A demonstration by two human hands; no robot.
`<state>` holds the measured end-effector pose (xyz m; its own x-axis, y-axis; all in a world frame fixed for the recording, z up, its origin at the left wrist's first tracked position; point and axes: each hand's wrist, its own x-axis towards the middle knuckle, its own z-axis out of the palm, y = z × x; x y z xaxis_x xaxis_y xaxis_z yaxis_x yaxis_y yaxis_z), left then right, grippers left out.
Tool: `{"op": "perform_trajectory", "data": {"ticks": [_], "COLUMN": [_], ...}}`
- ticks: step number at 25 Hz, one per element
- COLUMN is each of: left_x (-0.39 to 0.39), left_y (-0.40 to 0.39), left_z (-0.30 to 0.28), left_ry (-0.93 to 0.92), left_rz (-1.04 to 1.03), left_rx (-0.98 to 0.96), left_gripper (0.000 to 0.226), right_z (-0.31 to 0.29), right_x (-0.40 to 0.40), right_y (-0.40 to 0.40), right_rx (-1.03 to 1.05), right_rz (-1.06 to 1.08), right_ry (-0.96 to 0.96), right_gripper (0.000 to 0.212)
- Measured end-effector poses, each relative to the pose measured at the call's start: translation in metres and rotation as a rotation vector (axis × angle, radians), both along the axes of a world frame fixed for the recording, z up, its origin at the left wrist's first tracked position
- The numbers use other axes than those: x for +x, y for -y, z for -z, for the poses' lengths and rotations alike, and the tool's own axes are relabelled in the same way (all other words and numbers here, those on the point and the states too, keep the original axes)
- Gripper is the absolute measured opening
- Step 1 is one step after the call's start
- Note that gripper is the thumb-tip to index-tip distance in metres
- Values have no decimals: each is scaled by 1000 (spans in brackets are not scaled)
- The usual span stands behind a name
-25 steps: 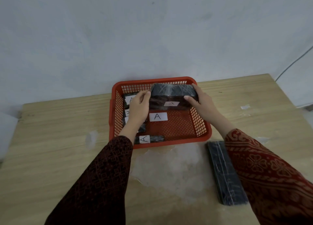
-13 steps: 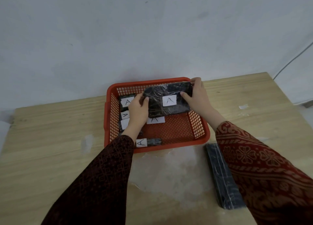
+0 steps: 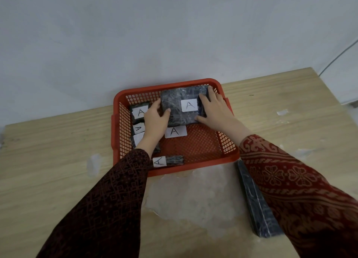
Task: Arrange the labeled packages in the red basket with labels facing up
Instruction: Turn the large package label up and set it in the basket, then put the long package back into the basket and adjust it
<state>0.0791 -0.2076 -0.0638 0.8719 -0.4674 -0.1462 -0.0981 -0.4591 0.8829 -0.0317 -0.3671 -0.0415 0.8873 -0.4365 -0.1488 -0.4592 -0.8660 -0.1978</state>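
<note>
A red mesh basket (image 3: 228, 157) stands on the wooden table against the wall. A large black wrapped package (image 3: 180, 107) with a white "A" label facing up lies in the basket's far right part. My left hand (image 3: 156, 120) grips its left end and my right hand (image 3: 215, 108) grips its right end. Small labeled packages line the left wall, the farthest (image 3: 139, 112) with its "A" up. Another small package (image 3: 168, 160) lies at the near wall. A loose white "A" label (image 3: 175, 131) rests on the basket floor.
A long black wrapped package (image 3: 257, 203) lies on the table right of the basket, partly under my right sleeve. Crumpled clear plastic film (image 3: 193, 197) sits in front of the basket. A thin cable (image 3: 337, 58) runs down the wall at far right.
The large package was tipped from standing on edge to lying flat with its label up, and both hands lowered it toward the basket's far right corner.
</note>
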Motion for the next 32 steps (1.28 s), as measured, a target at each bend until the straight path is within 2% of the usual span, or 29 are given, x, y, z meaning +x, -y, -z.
{"op": "perform_trajectory", "data": {"ticks": [4,7,9,10,12,14,17,19,20,22,24,26,29,32], "left_x": [-4,-11,-23,-32,-52,-63,-71,-87,-98,-131,-165,-199,-231,-233], "left_y": [-10,-13,-11,-10,-9,-8,-6,2,7,19,26,29,22,22], "left_z": [6,4,-1,-2,-6,-11,-25,-38,-44,-53,-54,-40,-2,25], "left_ry": [31,253,577,680,684,607,535,525,554,677,791,831,744,677], "left_rz": [294,335,354,387,433,439,503,537,554,629,800,1028,1272,1270], "left_rx": [207,337,415,450,486,526,735,822,768,503,245,134,312,442], "left_gripper": [82,65,41,34,37,45,56,61,60,55,51,52,57,67], "right_z": [-1,-3,-4,-5,-8,-10,-15,-17,-15,-6,8,23,42,51], "right_x": [6,9,9,7,-3,-25,-79,-129,-155,-210,-254,-286,-311,-319], "right_y": [9,12,7,3,-11,-28,-52,-63,-68,-79,-94,-109,-129,-130], "right_rx": [24,29,-85,-163,-238,-162,35,68,70,100,153,141,140,148], "right_rz": [-93,-113,-114,-121,-130,-99,36,141,193,302,374,410,442,397], "right_ry": [-223,-340,-331,-284,-132,24,297,462,503,482,360,251,117,26], "right_gripper": [93,103,101,97,78,58,48,41,39,37,41,50,72,79]}}
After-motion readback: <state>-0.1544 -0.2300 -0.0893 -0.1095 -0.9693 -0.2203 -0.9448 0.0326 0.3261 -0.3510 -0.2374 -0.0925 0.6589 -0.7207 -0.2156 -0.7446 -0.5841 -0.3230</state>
